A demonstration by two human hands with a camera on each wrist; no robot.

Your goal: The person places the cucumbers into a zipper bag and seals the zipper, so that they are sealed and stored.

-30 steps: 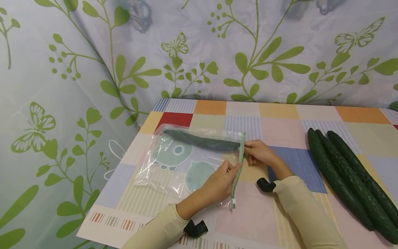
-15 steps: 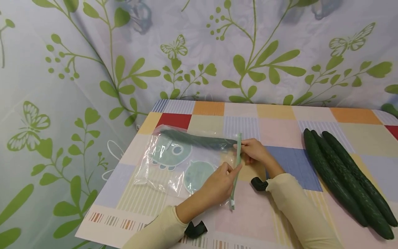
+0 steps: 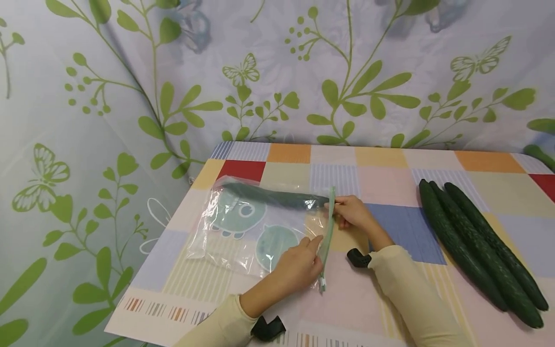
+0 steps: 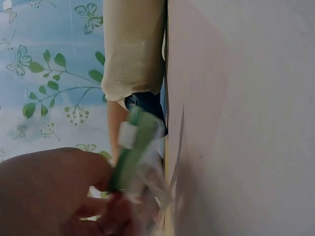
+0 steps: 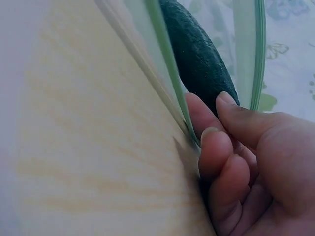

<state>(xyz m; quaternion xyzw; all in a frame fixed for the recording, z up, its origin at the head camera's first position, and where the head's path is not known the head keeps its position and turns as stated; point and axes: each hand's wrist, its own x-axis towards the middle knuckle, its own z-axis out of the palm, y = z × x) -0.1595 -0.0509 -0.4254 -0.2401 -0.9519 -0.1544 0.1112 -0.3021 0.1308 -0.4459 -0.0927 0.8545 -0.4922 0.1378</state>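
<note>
A clear zip bag [image 3: 243, 250] with a green zip edge [image 3: 328, 236] and pale green printed shapes lies on the table. Inside it, along the far side, is a cucumber [image 3: 277, 196]; its near end shows in the bag's mouth in the right wrist view. My right hand [image 3: 353, 212] pinches that cucumber end between thumb and fingers, with the green edges on either side. Lower on the bag's mouth, my left hand [image 3: 297, 265] grips the edge. A white slider [image 4: 128, 135] sits at the zip's near end in the left wrist view, blurred.
Several cucumbers, three side by side [image 3: 481, 250], lie to the right on the patchwork tabletop [image 3: 390, 168]. Another dark green end [image 3: 539, 156] shows at the far right edge. A leaf-printed curtain [image 3: 269, 72] hangs behind and to the left.
My left hand has drawn back slightly to the left and lower along the bag's edge. The right hand stays at the cucumber's end. The head view has shifted a little.
</note>
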